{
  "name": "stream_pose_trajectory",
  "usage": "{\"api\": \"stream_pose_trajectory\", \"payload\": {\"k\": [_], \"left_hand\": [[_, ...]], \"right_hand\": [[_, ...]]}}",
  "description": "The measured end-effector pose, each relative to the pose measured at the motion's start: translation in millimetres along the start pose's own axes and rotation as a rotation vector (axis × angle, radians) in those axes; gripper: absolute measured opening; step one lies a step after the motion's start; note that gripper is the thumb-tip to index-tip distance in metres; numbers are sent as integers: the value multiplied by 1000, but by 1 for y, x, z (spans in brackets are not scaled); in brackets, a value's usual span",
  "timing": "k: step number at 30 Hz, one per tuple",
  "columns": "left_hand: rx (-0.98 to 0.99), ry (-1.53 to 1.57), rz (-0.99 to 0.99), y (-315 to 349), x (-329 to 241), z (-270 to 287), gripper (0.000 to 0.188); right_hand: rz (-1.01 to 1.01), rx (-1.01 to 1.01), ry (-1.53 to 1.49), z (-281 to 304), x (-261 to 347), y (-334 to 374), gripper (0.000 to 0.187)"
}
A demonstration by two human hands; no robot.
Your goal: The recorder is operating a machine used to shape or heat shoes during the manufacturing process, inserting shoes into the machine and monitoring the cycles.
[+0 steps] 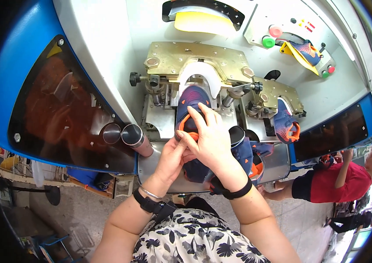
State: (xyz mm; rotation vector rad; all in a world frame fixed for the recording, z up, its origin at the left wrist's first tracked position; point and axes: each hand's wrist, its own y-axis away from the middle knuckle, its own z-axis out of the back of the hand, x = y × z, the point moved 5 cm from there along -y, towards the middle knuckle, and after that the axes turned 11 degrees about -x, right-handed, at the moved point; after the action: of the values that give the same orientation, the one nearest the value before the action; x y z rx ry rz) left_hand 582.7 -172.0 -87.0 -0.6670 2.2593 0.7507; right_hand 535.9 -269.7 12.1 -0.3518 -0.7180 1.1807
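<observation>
A navy shoe upper (193, 94) with an orange collar and small orange marks lies toe-forward at the press. Its toe reaches into the white U-shaped pad (200, 70) under the brass-coloured plate. My right hand (208, 139) lies over the upper, fingers on its lacing area and thumb at the orange opening. Close beside it, my left hand (172, 158) pinches the near edge of the opening, its thumb meeting the right thumb. Both hands partly hide the heel part, which hangs toward me.
More navy uppers (241, 154) lie right of my hands. Another upper (285, 122) sits at the right-hand station. A dark cylinder (135, 139) stands at left. Red and green buttons (272, 37) are on the panel. A person in a red shirt (341, 183) is at far right.
</observation>
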Motion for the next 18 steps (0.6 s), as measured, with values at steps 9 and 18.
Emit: {"api": "stream_pose_trajectory", "payload": {"k": [9, 18], "left_hand": [[-35, 17, 10, -4, -3, -2, 36], [-44, -9, 40, -5, -7, -2, 35]], "right_hand": [[20, -30, -2, -4, -2, -7, 61], [-31, -2, -43, -3, -3, -7, 58]]}}
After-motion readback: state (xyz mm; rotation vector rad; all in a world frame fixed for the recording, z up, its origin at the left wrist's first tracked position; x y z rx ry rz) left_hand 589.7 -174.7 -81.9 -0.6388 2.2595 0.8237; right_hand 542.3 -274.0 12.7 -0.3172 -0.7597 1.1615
